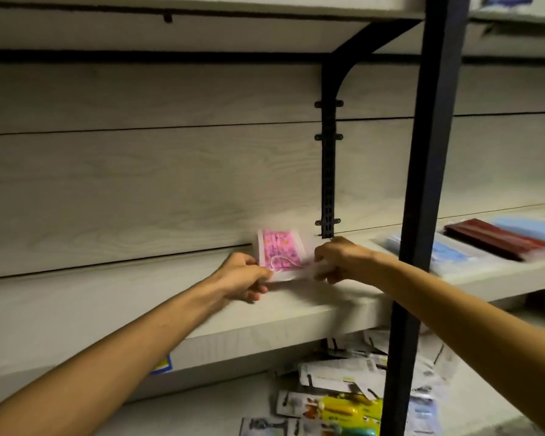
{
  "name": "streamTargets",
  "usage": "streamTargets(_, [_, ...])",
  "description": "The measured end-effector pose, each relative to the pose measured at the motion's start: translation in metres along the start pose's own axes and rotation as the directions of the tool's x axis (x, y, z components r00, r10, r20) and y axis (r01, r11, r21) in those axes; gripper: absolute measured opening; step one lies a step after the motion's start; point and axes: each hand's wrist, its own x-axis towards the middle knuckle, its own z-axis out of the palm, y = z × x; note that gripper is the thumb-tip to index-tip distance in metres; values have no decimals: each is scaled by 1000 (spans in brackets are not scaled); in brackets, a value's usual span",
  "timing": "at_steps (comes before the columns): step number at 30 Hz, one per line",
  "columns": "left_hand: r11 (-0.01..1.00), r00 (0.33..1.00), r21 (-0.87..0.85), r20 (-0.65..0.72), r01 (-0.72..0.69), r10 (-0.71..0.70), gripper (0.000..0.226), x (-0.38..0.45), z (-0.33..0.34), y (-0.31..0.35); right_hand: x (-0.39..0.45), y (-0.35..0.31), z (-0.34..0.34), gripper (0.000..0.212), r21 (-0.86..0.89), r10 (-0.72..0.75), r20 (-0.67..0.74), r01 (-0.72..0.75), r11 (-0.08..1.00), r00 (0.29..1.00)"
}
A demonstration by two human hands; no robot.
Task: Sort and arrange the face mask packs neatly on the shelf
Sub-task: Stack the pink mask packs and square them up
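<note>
The mask pack I hold is pink with small orange and purple prints in a clear, white-edged wrapper, on a pale grey wood-grain shelf with black uprights, beside light blue packs and a dark red pack.

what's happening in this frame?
A person holds a pink mask pack with both hands over the shelf, close to the back panel. The left hand pinches its left edge and the right hand grips the right edge. The pack is blurred, so whether it rests on the shelf is unclear. Right of the black post, blue packs and a dark red pack lie on the same level. Loose packs lie jumbled on the level below.
</note>
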Motion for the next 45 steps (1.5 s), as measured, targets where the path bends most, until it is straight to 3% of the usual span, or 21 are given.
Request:
streamTargets(3, [994, 999, 104, -25, 41, -38, 12, -2, 10, 3, 3, 10, -7, 29, -98, 57, 61, -50, 994, 997])
streamTargets(7, [969, 994, 220, -30, 110, -106, 18, -10, 12, 8, 2, 14, -10, 18, -161, 33, 47, -25, 987, 998])
streamTargets(10, [962, 995, 258, -51, 92, -82, 15, -17, 16, 9, -4, 18, -10, 24, -255, 1, 83, 20, 967, 997])
streamTargets(14, [949, 997, 313, 53, 31, -50, 20, -29, 13, 16, -17, 20, -10, 44, -320, -25, 133, 66, 945, 991])
streamTargets(17, [962, 990, 274, 139, -19, -20, 27, -37, 8, 17, -22, 23, -12, 80, -287, -110, 121, 141, 948, 987])
streamTargets(18, [966, 990, 254, 144, -40, 3, 29, -39, 8, 16, -22, 25, -12, 84, -274, -160, 105, 183, 944, 982])
streamTargets(22, [989, 995, 132, 90, -61, 50, 33, -45, 8, 2, -22, 33, -16, 50, -321, -254, 133, 284, 904, 958])
streamTargets(26, [993, 992, 82, 99, -83, 74, 36, -45, 8, -3, -19, 38, -18, 37, -283, -322, 143, 351, 893, 936])
streamTargets(38, [984, 997, 162, -13, -74, 77, 27, -42, 12, -3, -6, 48, -16, 36, -306, -345, 89, 356, 883, 934])
streamTargets(42, [984, 998, 165, 25, -63, 59, 23, -43, 12, 1, -7, 45, -17, 35, -276, -298, 161, 333, 902, 941])
streamTargets(45, [967, 997, 247, 63, -65, 51, 22, -44, 8, 4, -12, 41, -17, 34, -298, -260, 129, 287, 910, 957])
